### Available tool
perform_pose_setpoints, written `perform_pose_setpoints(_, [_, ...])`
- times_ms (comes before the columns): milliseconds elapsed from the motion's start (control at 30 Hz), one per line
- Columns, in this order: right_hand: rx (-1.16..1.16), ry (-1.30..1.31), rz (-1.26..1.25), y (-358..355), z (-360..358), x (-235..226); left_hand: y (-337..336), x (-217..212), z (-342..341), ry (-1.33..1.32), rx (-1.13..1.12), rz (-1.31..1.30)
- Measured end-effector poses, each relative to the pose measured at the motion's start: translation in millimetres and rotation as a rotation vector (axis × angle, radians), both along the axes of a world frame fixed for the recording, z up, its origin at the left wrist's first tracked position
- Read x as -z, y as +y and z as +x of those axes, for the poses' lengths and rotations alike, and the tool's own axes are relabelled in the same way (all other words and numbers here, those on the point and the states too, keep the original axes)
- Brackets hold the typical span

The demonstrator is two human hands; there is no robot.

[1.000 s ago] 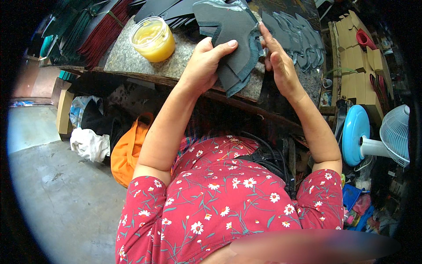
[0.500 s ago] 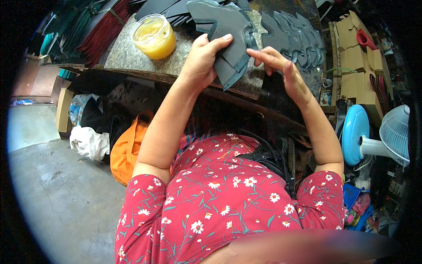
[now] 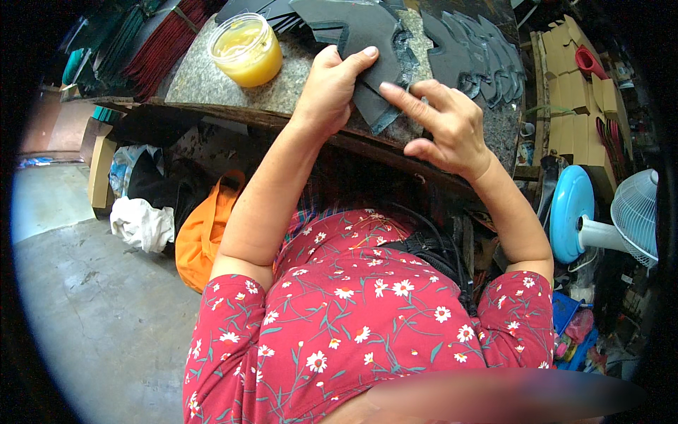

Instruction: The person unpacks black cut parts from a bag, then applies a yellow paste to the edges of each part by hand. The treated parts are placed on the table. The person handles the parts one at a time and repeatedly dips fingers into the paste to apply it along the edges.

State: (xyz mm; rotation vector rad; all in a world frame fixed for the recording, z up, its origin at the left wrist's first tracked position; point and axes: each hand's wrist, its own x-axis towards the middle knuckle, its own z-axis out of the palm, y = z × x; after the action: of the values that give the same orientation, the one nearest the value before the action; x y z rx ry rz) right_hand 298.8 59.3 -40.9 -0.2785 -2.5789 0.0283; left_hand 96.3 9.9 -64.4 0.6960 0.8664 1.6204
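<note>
- cluttered workshop below me: a speckled stone-topped table (image 3: 212, 78) with a dark wooden edge, and a grey concrete floor (image 3: 92, 311) off to my left.
- my left hand (image 3: 330, 85) rests on a dark grey cut-out sheet piece (image 3: 374, 42) at the near edge of the table, thumb laid over its top and fingers curled round it, gripping it.
- my right hand (image 3: 448, 127) is just beside it, fingers (image 3: 402, 95) spread loosely, the forefinger tip touching the piece's lower edge; it grips nothing.
- more dark cut pieces (image 3: 480, 49) lie fanned out behind the right hand.
- a round tub of yellow paste (image 3: 246, 49) stands open on the table, left of my hands.
- an orange bag (image 3: 205, 233) and a white cloth (image 3: 141, 222) sit under the table; a blue fan (image 3: 607, 219) stands at my right.
</note>
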Motion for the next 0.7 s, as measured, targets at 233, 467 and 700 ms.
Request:
perform_pose_setpoints(233, [0.134,0.033,0.103,6.2,-0.8,-6.4,1.6,4.8,-0.3,0.02,0.024,-0.008])
perform_pose_setpoints(467, [-0.096,0.149,-0.037,-2.1,4.1,-14.5,-0.6,-0.6,-0.6,0.063,0.01,-0.059])
perform_pose_setpoints(700, [0.146,0.419,-1.016,42.2,-14.0,-15.2,-9.2,-10.5,8.0,0.247,0.14,0.046])
